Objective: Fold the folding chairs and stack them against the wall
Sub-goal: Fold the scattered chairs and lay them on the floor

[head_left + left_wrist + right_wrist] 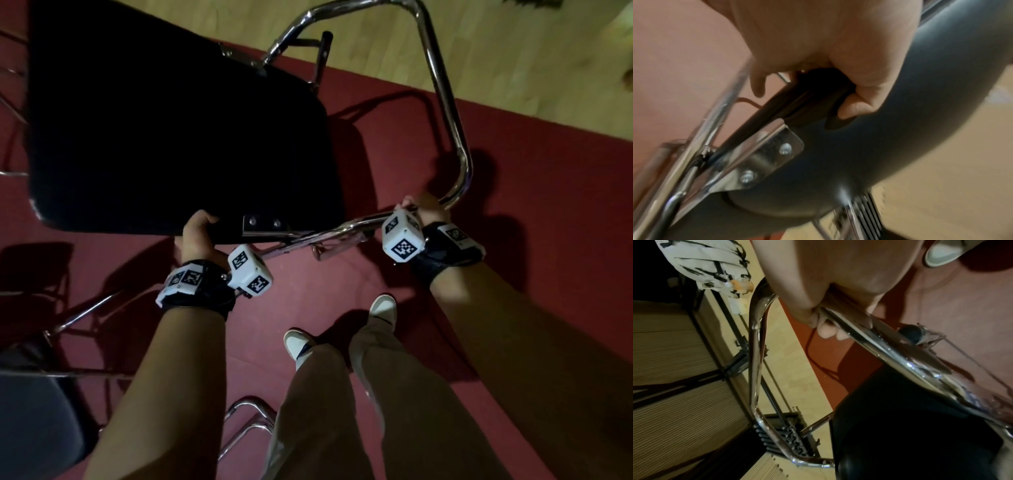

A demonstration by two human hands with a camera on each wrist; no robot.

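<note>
A folding chair with a black seat (pixel 164 130) and a chrome tube frame (pixel 445 102) is held up over the red carpet in the head view. My left hand (pixel 197 229) grips the near edge of the seat (pixel 900 146), thumb on top, beside a riveted metal bracket (pixel 768 160). My right hand (pixel 421 207) is curled round the chrome tube (pixel 890 352) close to its bend. The black seat (pixel 910 426) fills the lower right of the right wrist view. The chair's far left side is cut off by the frame edge.
Other chairs stand at the left: a dark seat (pixel 30 421) and chrome legs (pixel 250 421) close to my feet (pixel 383 306). Wooden floor (pixel 513 51) begins beyond the carpet edge. A slatted wall (pixel 674 345) and a black floor vent (pixel 785 434) show in the right wrist view.
</note>
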